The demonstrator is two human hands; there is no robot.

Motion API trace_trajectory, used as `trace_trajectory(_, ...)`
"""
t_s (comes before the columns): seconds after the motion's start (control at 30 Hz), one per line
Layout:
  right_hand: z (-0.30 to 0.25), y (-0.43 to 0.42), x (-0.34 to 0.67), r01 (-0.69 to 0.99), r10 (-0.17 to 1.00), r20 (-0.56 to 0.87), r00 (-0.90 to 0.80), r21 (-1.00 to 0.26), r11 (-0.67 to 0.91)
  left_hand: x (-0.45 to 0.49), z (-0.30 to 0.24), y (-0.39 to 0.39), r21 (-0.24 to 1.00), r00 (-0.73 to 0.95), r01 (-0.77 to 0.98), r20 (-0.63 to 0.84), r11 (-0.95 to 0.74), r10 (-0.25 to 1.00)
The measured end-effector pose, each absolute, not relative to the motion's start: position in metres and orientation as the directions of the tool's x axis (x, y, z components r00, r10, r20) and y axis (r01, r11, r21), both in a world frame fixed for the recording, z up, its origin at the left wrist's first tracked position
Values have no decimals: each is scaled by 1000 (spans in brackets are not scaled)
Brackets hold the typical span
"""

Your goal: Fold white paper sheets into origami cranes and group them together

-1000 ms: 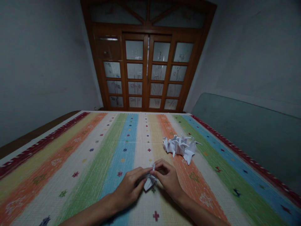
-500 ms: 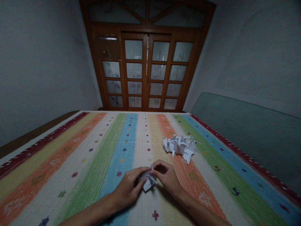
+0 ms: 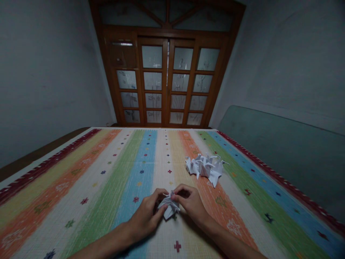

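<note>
A small white folded paper crane is held between both hands, low over the striped tablecloth. My left hand grips it from the left, with the thumb on its near face and the fingers curled behind. From the right, my right hand pinches a thin upright tip of the paper between thumb and forefinger. Part of the crane is hidden by the fingers. Beyond my right hand, a cluster of several white paper cranes lies close together on the cloth.
The table reaches to a wooden door with glass panes at the far end. A pale green panel stands along the right side. Bare walls close in the left and right.
My left forefinger has drawn back slightly from the top of the paper crane, so more of it shows. My right hand keeps its pinch.
</note>
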State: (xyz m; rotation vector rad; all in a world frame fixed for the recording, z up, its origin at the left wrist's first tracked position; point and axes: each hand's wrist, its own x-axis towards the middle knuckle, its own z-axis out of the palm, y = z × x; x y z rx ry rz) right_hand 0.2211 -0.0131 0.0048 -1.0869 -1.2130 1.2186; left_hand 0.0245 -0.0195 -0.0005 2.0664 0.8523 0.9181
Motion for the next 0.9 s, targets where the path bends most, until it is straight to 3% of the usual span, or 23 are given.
trace_trajectory(0.3,7,-20,212,-32,974,213,78,-976,216,26,2,-24,698,562,337,389,-632,730)
trace_trajectory(0.5,9,-26,213,105,935,352,35,-932,346,27,-4,-21,801,500,285,345,-527,795)
trace_trajectory(0.73,6,-16,225,97,935,354,38,-932,349,28,0,-12,947,267,125,257,-297,929)
trace_trajectory(0.9,-10,-9,219,-85,958,165,-233,-985,149,28,-2,-7,961,289,103,219,-258,932)
